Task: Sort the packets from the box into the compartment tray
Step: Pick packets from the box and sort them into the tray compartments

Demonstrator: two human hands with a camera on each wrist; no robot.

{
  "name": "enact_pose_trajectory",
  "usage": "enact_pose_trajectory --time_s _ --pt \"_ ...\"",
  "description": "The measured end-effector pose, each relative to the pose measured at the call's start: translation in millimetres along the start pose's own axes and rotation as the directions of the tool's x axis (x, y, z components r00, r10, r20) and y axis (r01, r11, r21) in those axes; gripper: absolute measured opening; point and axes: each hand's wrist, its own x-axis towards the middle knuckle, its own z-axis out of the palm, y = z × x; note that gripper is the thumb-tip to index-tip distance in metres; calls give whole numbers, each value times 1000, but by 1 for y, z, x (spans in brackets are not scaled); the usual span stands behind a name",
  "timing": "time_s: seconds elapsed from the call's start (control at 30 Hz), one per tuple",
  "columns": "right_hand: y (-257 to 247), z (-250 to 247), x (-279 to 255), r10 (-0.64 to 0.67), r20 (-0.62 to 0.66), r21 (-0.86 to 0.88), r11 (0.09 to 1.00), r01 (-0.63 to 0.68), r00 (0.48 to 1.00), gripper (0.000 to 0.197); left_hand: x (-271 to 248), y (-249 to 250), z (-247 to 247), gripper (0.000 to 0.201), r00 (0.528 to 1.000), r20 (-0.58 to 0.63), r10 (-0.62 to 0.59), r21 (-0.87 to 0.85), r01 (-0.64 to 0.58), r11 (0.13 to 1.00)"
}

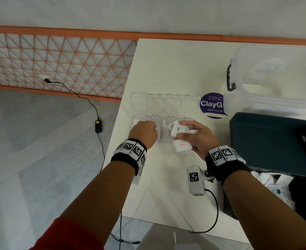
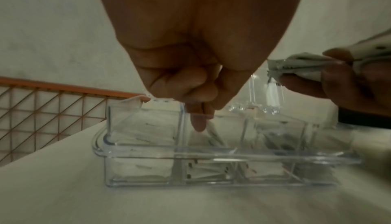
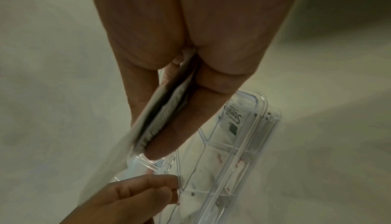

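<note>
Packets in hand: a fan of white packets (image 1: 177, 131), some with red print, pinched between the thumb and fingers of our right hand (image 1: 199, 139), just over the tray.
Left hand (image 1: 144, 132): fingers curled, one fingertip (image 2: 198, 124) dipped into the second cell from the left. We cannot tell whether it nips a packet.
Compartment tray (image 1: 136, 121): clear, on the table (image 1: 166, 69), with its lids (image 1: 154, 103) thrown back. Sorted packets (image 3: 232, 119) lie in several cells.
Box (image 1: 272, 143): dark, lid up, to the right of the tray, with loose packets (image 1: 274, 184) inside.
Step, as we judge it: dealing the fan into cells by kind.
Handling: we draw one packet at a time and match its print to the cell. We lay it flat below the walls and keep the fan firmly pinched.
</note>
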Motion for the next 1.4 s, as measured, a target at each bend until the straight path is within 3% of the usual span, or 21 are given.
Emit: enact_pose_trajectory --time_s 0.13,0.23,0.33,0.4,0.47,0.6,0.73,0.97,1.17,1.4 --pt "-2 1 1 6 -3 1 1000 -6 1000 41 3 -1 6 29 996 67 54 86 -60 995" --pt "-4 2 1 7 10 -12 1000 -6 1000 40 4 -1 4 27 998 33 46 73 -48 996" --pt "-5 2 0 9 25 -40 999 -8 1000 40 1 1 -3 11 994 -108 35 -182 -55 982" --pt "-5 4 1 13 44 -55 998 -10 999 42 -3 6 -9 1 988 -152 23 -403 -83 911" --pt "-6 6 1 18 71 -66 998 -13 997 44 -6 12 -12 22 994 -106 38 -504 -87 859" --pt "-7 10 2 27 101 -77 997 -20 995 51 -3 18 -13 45 998 -33 44 -509 -55 859" --pt "-6 14 1 24 117 -79 997 -15 993 51 0 16 -17 35 998 39 41 -581 -11 814" --pt "-4 19 -3 3 100 -60 998 3 995 45 -4 10 -22 18 993 26 115 -609 -76 790" --pt "-3 20 -6 -4 64 -103 995 11 998 50 -4 12 -27 38 964 124 233 -488 -146 861" --pt "-1 17 -8 -15 24 -94 995 17 1000 37 5 10 -30 15 972 160 171 -492 -72 868"
